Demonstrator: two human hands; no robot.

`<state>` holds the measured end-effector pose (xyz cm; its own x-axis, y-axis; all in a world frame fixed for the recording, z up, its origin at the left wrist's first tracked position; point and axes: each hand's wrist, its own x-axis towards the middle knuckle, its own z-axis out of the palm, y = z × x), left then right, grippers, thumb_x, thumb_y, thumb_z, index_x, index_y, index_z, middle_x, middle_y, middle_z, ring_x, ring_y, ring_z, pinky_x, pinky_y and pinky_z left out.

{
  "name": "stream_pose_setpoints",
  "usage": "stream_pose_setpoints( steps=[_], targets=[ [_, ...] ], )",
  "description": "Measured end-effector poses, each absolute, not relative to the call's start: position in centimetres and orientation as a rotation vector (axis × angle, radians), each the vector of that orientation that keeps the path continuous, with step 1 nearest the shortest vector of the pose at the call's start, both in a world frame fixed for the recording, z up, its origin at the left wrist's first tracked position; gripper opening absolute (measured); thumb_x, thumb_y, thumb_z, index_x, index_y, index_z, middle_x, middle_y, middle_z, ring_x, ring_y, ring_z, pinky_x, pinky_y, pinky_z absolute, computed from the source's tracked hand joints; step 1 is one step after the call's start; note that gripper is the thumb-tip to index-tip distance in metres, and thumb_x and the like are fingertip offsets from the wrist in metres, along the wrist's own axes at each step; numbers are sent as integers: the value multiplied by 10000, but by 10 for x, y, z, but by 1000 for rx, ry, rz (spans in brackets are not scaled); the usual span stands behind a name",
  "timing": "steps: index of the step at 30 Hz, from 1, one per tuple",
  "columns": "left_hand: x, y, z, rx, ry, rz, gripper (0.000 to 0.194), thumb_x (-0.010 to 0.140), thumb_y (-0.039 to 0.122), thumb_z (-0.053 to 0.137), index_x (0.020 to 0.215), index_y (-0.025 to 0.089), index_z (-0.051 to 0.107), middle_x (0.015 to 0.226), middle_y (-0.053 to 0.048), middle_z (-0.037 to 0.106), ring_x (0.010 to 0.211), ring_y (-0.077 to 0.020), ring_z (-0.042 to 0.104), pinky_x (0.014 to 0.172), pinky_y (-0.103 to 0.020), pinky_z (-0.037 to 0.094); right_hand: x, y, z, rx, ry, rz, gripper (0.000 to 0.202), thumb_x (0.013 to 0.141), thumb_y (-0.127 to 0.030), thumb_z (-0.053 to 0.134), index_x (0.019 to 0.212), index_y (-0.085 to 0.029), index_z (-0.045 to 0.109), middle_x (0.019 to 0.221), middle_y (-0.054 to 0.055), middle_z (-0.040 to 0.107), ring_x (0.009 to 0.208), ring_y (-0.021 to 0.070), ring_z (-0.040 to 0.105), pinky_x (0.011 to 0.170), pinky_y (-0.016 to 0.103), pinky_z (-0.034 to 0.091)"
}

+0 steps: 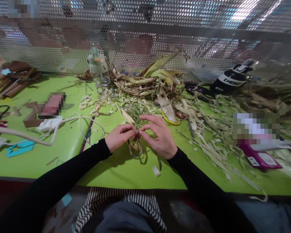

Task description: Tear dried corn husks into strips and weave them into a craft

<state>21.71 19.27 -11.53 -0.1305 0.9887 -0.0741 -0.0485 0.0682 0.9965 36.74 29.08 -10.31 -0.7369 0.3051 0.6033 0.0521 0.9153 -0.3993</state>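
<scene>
Both hands meet over the green table [70,161], fingertips almost touching. My left hand [121,136] is pinched on one side of a small looped piece of plant fibre [135,153], which hangs below the fingers. On the other side, my right hand [158,136] pinches the fibre between thumb and index finger, its other fingers curved and spread apart. Green and pale shredded strips [132,113] lie just behind the hands. A pale husk piece [167,108] rests behind my right hand, over yellow-handled scissors [171,121].
A heap of dried husks [140,84] lies by the perforated metal screen [145,35], between a clear bottle [99,69] and a black bottle [230,79]. White cables [72,118] and a phone [52,105] are on the left. A purple device [259,158] lies right among loose strips.
</scene>
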Motion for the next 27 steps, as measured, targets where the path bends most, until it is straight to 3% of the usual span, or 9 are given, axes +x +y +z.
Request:
stream_pose_setpoints(
  steps=[5, 17, 23, 27],
  targets=[
    [217, 192, -120, 829, 1197, 1371, 175, 743, 311, 627, 724, 137, 629, 655, 2, 595, 630, -87, 519, 645, -216, 399, 367, 289, -105, -209, -2373, 304, 60, 817, -225, 597, 774, -249, 632, 1162, 32, 632, 1098, 250, 535, 958, 468, 388],
    [215, 193, -118, 829, 1097, 1390, 296, 678, 384, 731, 729, 119, 609, 625, 19, 579, 557, -53, 498, 607, -206, 418, 370, 289, -102, -81, -2259, 133, 83, 788, -190, 665, 828, -261, 650, 1092, 31, 665, 1012, 240, 576, 917, 453, 423],
    [215, 194, -112, 863, 1167, 1437, 313, 672, 382, 723, 752, 128, 560, 631, 19, 575, 557, -67, 523, 604, -225, 442, 370, 286, -102, -341, -2253, 567, 76, 833, -266, 612, 892, -223, 630, 1148, 67, 602, 1046, 230, 558, 883, 431, 465],
    [215, 192, -112, 1093, 1238, 1432, 223, 759, 332, 636, 774, 136, 533, 649, 23, 544, 582, -65, 505, 591, -208, 419, 367, 285, -105, -445, -2257, 880, 104, 795, -280, 645, 853, -197, 621, 1195, 82, 566, 1108, 236, 531, 960, 445, 420]
  ],
)
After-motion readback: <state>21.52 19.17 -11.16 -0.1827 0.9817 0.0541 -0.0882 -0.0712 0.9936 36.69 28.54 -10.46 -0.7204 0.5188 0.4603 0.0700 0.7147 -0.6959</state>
